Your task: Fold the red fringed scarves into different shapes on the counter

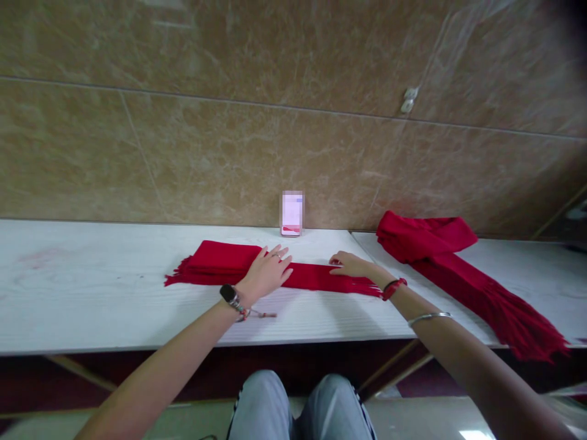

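Note:
A red fringed scarf lies lengthwise on the white table in front of me. Its left part is folded over into a thicker stack, while the right part is a single flatter strip ending in fringe. My left hand rests on the edge of the folded part, fingers spread and palm down. Over the flat strip near the right fringe is my right hand, its fingers bent and apart with nothing visible between them. Whether its fingertips touch the cloth I cannot tell.
A second red scarf lies loosely on the right, its fringe hanging over the table's front edge. A phone with a lit screen leans against the tiled wall. The white tabletop runs along that wall. A socket is on the wall.

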A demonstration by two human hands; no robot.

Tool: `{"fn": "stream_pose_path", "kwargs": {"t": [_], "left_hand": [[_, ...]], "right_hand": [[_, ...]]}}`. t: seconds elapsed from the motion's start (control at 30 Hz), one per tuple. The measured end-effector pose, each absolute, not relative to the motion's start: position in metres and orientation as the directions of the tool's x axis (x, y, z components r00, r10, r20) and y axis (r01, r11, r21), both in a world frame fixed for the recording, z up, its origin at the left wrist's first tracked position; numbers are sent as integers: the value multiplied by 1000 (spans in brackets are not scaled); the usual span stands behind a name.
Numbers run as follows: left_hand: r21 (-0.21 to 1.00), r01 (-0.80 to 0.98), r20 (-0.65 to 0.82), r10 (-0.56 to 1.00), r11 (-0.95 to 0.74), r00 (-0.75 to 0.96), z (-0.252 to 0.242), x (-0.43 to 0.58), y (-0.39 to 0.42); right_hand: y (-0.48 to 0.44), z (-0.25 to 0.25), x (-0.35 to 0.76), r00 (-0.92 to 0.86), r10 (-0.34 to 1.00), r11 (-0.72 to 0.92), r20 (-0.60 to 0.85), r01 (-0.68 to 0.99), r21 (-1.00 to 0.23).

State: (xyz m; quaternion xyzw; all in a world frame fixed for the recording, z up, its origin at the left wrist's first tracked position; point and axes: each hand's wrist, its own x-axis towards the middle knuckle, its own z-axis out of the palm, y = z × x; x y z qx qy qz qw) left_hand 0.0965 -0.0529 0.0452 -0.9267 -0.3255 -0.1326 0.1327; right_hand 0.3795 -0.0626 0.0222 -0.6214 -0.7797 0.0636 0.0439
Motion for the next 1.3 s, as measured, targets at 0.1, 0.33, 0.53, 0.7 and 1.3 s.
{"fn": "stream_pose_path", "kwargs": {"t": [0.1, 0.33, 0.53, 0.7, 1.3], "left_hand": [[-145, 734, 324, 669, -664, 669, 63, 57, -40], [-114, 743, 206, 716, -659, 667, 50, 0, -22], [-24, 711, 309, 671, -703, 674, 42, 1, -21], [356, 547, 423, 652, -758, 629, 59, 9, -26], [999, -40, -29, 999, 27, -46, 90, -77, -8]], "right_hand": [[-52, 33, 380, -166, 970, 130, -180, 972, -194], [-44, 48, 384, -263, 899, 145, -351, 933, -329], [-58, 82, 374, -323, 900, 42, -293, 733, -679], [-56, 125, 326, -316, 943, 33, -105, 403, -915], [49, 121, 76, -345, 938, 21, -23, 125, -992]]}}
